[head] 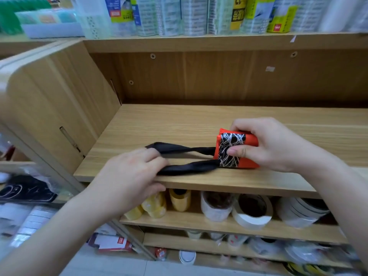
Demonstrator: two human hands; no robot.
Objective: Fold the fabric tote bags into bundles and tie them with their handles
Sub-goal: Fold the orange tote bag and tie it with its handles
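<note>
A folded orange tote bag bundle (249, 156) with a black panel of white lines lies on the wooden shelf (199, 124). My right hand (266, 144) grips it, thumb on the patterned panel and fingers over its far edge. Two black handles (185, 158) stretch left from the bundle across the shelf. My left hand (129, 176) holds the far ends of the handles near the shelf's front edge, fingers curled over them.
The shelf's left side panel (55, 108) and back wall (219, 76) box in the work area. Tape rolls (251, 212) fill the shelf below. Packaged goods (179, 14) stand on the shelf above. Boxes and packets lie low at the left.
</note>
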